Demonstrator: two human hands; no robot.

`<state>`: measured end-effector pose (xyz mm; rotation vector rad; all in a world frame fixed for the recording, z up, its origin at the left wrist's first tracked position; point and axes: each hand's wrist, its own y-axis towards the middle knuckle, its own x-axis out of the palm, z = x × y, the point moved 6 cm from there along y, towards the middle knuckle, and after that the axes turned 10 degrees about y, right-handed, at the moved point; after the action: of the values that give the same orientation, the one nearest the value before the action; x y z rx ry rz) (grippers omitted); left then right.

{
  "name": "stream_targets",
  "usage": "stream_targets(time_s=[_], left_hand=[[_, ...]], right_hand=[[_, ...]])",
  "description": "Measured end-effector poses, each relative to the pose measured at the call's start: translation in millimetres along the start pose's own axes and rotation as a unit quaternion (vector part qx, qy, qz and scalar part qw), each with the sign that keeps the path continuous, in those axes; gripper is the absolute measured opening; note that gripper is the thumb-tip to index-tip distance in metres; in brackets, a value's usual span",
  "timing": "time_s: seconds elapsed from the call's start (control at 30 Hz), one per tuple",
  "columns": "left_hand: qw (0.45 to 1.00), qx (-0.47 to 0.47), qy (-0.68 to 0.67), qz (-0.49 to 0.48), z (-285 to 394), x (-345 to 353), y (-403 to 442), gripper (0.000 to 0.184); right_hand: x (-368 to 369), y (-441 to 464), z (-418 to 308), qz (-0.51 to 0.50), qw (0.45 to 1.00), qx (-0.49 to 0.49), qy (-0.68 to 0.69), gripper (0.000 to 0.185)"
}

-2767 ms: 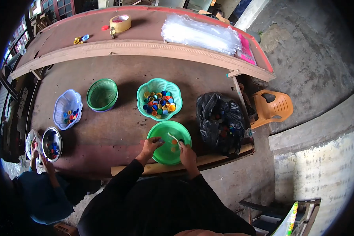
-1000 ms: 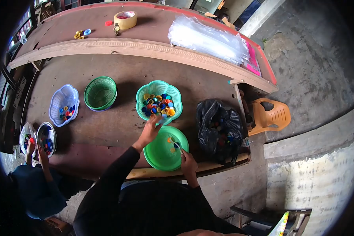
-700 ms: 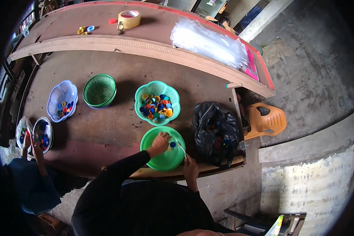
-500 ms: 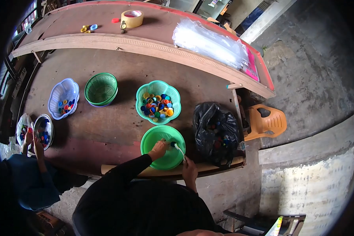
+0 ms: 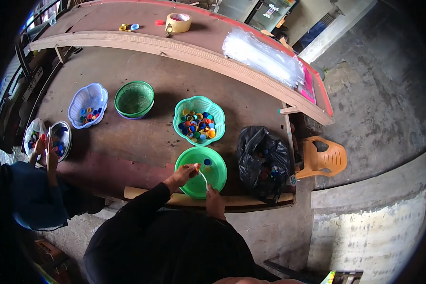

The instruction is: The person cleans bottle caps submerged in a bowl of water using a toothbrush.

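Note:
Above a bright green basin (image 5: pixel 217 182), my left hand (image 5: pixel 182 175) pinches a small orange-red bottle cap (image 5: pixel 197 167). My right hand (image 5: pixel 215 203) grips a slim white tool (image 5: pixel 203 177), its tip close to that cap; I cannot make out what kind of tool it is. Inside the basin lie a dark blue cap (image 5: pixel 207 162) and a yellowish one (image 5: pixel 207 169). Just behind stands a turquoise basket (image 5: pixel 179 110) of mixed coloured caps. To the right sits a black plastic bag (image 5: pixel 251 146) with more caps in its opening.
A lilac basket (image 5: pixel 75 105) with a few caps and stacked green baskets (image 5: pixel 134 97) stand further left. Another person's hands (image 5: pixel 46 152) work by a metal bowl (image 5: pixel 67 130). The raised shelf (image 5: pixel 128 41) carries tape (image 5: pixel 179 22) and plastic sleeves (image 5: pixel 265 56). An orange chair (image 5: pixel 333 156) is at right.
The left hand has lifted from inside the basin and now holds an orange-red cap. A dark blue cap lies in the basin, away from the tool. The view has shifted slightly.

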<state>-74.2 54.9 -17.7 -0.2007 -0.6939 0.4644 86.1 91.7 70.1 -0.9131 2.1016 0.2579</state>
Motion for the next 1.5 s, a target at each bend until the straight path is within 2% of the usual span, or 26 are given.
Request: stream_targets(time_s=[0.1,0.17,0.2,0.27,0.33,0.4,0.43,0.5,0.57,0.63,0.7,0.77,0.83,0.93,1.0,1.03,1.1,1.13,1.23,1.3,1.33,1.4,1.5], left_hand=[[0.999,-0.005,0.034,0.001,-6.7,-2.0,-0.5,0.027],[0.999,-0.004,0.040,0.023,-4.2,0.0,-4.1,0.026],[0.998,-0.010,0.054,0.042,-3.0,0.3,-7.8,0.026],[0.998,0.003,0.048,0.034,-4.6,0.0,-7.0,0.024],[0.999,0.021,0.039,0.024,-8.0,-1.0,-1.8,0.022],[0.978,0.088,0.179,0.061,-8.9,-9.6,-0.1,0.027],[0.978,0.087,0.177,0.062,-13.1,-13.4,2.9,0.027],[0.932,0.111,0.332,0.098,-11.0,-21.4,8.5,0.037],[0.930,0.121,0.334,0.090,-13.4,-21.8,11.5,0.038],[0.918,0.109,0.370,0.087,-4.5,-12.8,0.0,0.038],[0.910,0.122,0.383,0.098,-1.2,-11.7,-3.0,0.037],[0.900,0.134,0.401,0.106,5.8,-12.4,-7.8,0.037],[0.865,0.159,0.467,0.096,16.5,-6.5,-10.8,0.038],[0.882,0.173,0.426,0.103,12.9,-3.5,-19.3,0.041],[0.870,0.165,0.451,0.114,15.7,-0.4,-22.8,0.042],[0.855,0.155,0.479,0.124,15.3,-1.2,-26.9,0.043],[0.867,0.162,0.458,0.113,12.4,-3.3,-27.5,0.043],[0.879,0.173,0.432,0.105,12.9,-3.2,-25.1,0.044],[0.865,0.171,0.460,0.107,11.9,-5.7,-26.8,0.045],[0.871,0.139,0.458,0.108,17.2,-4.7,-31.4,0.045],[0.878,0.113,0.451,0.111,18.5,-4.4,-33.6,0.045],[0.870,0.118,0.467,0.105,13.1,-6.2,-30.6,0.044],[0.864,0.132,0.475,0.106,14.0,-2.1,-25.1,0.043]], right_hand=[[-0.1,8.9,13.1,-0.021,0.999,0.023,-0.012,0.032],[-8.9,9.9,10.6,0.067,0.997,-0.021,0.022,0.032],[-3.2,7.4,14.1,0.065,0.997,-0.022,0.020,0.032],[14.9,4.2,17.5,-0.020,0.998,-0.054,0.018,0.033],[2.3,9.1,18.3,-0.014,1.000,-0.024,-0.001,0.033],[-8.4,13.4,15.6,-0.014,1.000,0.006,-0.020,0.033],[-14.2,13.3,7.2,0.010,1.000,-0.009,-0.008,0.033],[-14.7,8.7,4.3,0.035,0.999,-0.019,0.007,0.032],[-0.2,9.9,11.0,-0.039,0.999,-0.036,-0.009,0.032],[-6.8,13.1,14.6,-0.031,0.999,-0.028,-0.025,0.031],[-20.9,19.9,15.8,0.024,0.997,0.006,-0.077,0.031],[-17.5,14.1,3.6,-0.010,0.998,-0.030,-0.054,0.031],[-12.8,12.1,-3.7,-0.037,0.997,-0.063,-0.031,0.031],[-12.9,17.0,4.8,-0.045,0.995,-0.020,-0.086,0.031],[-17.7,16.4,2.5,0.020,0.998,-0.045,-0.039,0.032],[-13.8,11.3,3.3,0.018,0.998,-0.041,-0.037,0.032],[1.1,5.8,7.8,-0.075,0.996,0.006,-0.056,0.032],[1.9,7.6,13.8,-0.073,0.996,0.006,-0.054,0.032],[2.7,12.3,31.5,-0.054,0.995,0.040,-0.075,0.033],[3.8,8.9,21.9,-0.018,0.999,-0.031,0.001,0.034],[5.8,5.4,20.4,-0.015,1.000,-0.024,0.006,0.034],[12.1,4.6,20.7,-0.077,0.997,0.008,-0.013,0.033],[-2.3,12.4,24.3,-0.032,0.997,0.044,-0.063,0.033]])
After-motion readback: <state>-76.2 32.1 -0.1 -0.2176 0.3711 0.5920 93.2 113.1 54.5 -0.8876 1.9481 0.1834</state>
